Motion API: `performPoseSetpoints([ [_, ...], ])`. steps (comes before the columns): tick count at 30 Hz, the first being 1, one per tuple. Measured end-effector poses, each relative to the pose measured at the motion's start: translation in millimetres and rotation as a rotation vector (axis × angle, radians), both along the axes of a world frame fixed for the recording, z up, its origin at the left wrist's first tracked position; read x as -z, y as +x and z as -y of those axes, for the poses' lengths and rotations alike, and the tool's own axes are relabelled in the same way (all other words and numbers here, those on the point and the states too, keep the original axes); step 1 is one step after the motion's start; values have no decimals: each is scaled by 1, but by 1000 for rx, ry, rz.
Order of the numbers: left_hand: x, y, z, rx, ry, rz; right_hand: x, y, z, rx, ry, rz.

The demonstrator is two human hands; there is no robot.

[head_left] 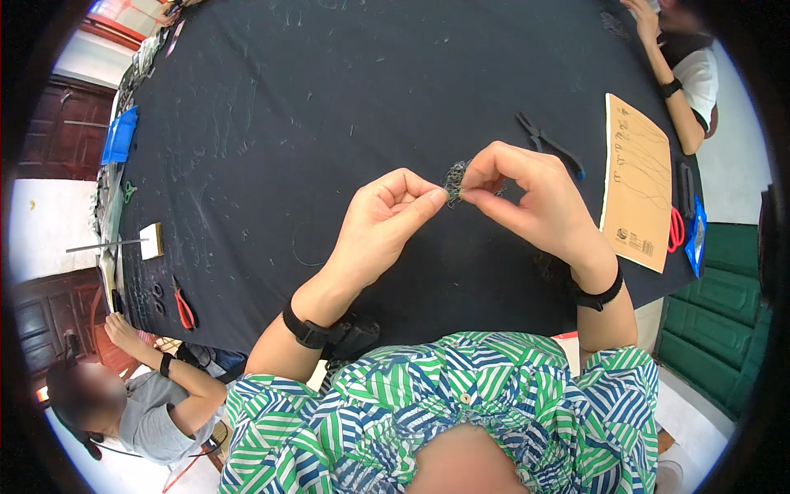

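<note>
Over the black cloth (271, 165), both hands meet at a small dark tangle of fine wire or thread (454, 174). My left hand (380, 221) pinches its left edge between thumb and forefinger, the other fingers curled in. My right hand (533, 198) grips the tangle from the right, its thumb and fingertips closed and covering part of it. Loose strands stick out around the fingers. Just beyond my right hand lie dark-handled pliers (550, 146).
To the right lie a tan notebook (638, 193) with thin strands on it, red-handled scissors (676, 230) and a blue packet (697, 239). Red-handled pliers (183, 306) and a white block (151, 242) with a rod are left. Other people sit at the table's edges.
</note>
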State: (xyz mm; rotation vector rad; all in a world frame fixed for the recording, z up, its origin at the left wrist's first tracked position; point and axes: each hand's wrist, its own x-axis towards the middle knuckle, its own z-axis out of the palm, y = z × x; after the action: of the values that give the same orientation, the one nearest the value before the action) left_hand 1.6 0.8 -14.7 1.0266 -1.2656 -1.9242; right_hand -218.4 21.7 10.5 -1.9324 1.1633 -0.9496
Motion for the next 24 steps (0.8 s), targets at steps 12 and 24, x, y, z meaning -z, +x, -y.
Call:
performPoseSetpoints([
  [12,-2,-6,-6,2,-47,28,-3,-10,-2,-46,64,54],
  [24,-49,-35,9,-112,-65,-191,7,25,-10,-328,787,703],
])
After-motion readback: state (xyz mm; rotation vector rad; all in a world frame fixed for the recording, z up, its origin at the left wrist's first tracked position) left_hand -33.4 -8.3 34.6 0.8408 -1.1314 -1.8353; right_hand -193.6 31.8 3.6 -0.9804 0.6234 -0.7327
